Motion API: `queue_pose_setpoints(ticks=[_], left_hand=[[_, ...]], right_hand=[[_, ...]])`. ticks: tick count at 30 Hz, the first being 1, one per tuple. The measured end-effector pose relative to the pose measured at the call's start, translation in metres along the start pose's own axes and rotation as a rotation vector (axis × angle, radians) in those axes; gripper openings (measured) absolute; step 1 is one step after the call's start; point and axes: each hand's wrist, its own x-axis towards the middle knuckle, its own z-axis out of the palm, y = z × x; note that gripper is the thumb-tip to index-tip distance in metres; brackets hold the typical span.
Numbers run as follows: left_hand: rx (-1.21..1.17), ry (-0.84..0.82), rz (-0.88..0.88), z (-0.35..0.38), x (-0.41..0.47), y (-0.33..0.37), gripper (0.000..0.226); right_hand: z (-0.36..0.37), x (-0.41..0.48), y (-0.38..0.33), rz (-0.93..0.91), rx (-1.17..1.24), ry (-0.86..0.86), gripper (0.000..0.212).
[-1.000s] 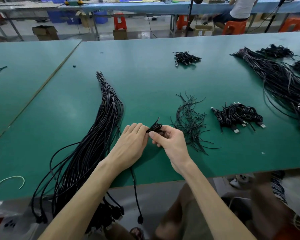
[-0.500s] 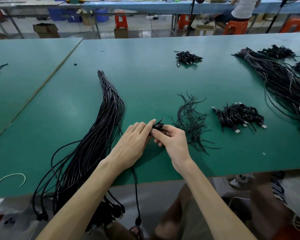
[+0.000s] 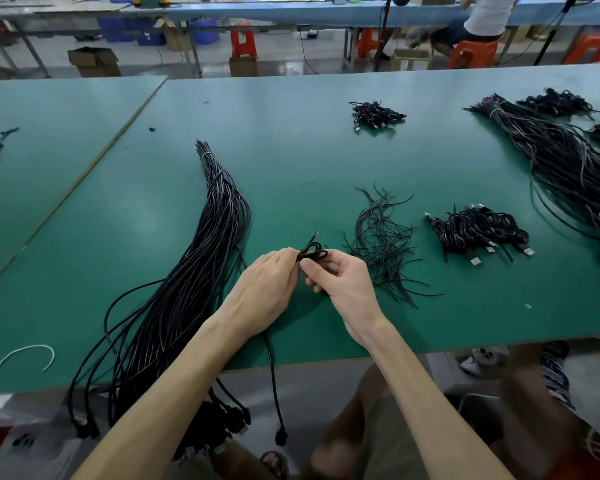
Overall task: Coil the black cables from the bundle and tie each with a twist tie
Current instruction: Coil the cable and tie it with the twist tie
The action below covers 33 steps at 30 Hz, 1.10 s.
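1 black cable (image 3: pixel 313 253) looped small btwn bundle (image 3: pixel 201 258) (left) & twist ties (image 3: pixel 381 240) (right).

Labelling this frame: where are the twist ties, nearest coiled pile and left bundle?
twist ties (image 3: pixel 381 245), head view, pile's middle.
nearest coiled pile (image 3: pixel 478 229), head view, heap's middle.
left bundle (image 3: pixel 219 220), head view, mid-length strands.

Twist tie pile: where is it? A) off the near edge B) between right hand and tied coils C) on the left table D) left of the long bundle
B: the twist tie pile lies just right of the right hand, which with the left hand pinches a small cable coil; the tied coils sit further right.
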Motion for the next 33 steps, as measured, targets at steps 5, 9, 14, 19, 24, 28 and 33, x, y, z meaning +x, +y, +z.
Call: queue_pose_setpoints(ticks=[5,9,14,19,24,28,33], left_hand=[[0.013,0.012,-0.033,0.001,0.000,-0.003,0.027],[0.009,0.044,-0.038,0.002,0.001,-0.004,0.025],[0.038,0.065,-0.014,0.001,0.000,-0.004,0.022],[0.082,0.066,0.029,0.002,-0.001,-0.003,0.020],[0.085,0.007,0.073,0.005,0.000,-0.009,0.025],[0.058,0.046,0.084,0.004,0.001,-0.007,0.038],[0.141,0.104,0.141,0.002,0.000,-0.005,0.031]], right_hand=[[0.003,-0.002,-0.001,-0.023,-0.068,0.001,0.009],[0.009,-0.005,0.000,-0.062,-0.252,0.046,0.011],[0.011,-0.008,-0.004,-0.108,-0.320,0.057,0.017],[0.015,-0.009,-0.006,-0.180,-0.412,0.091,0.023],[0.017,-0.009,-0.005,-0.215,-0.511,0.130,0.023],[0.017,-0.008,-0.006,-0.197,-0.479,0.123,0.022],[0.016,-0.007,-0.006,-0.157,-0.431,0.111,0.021]])
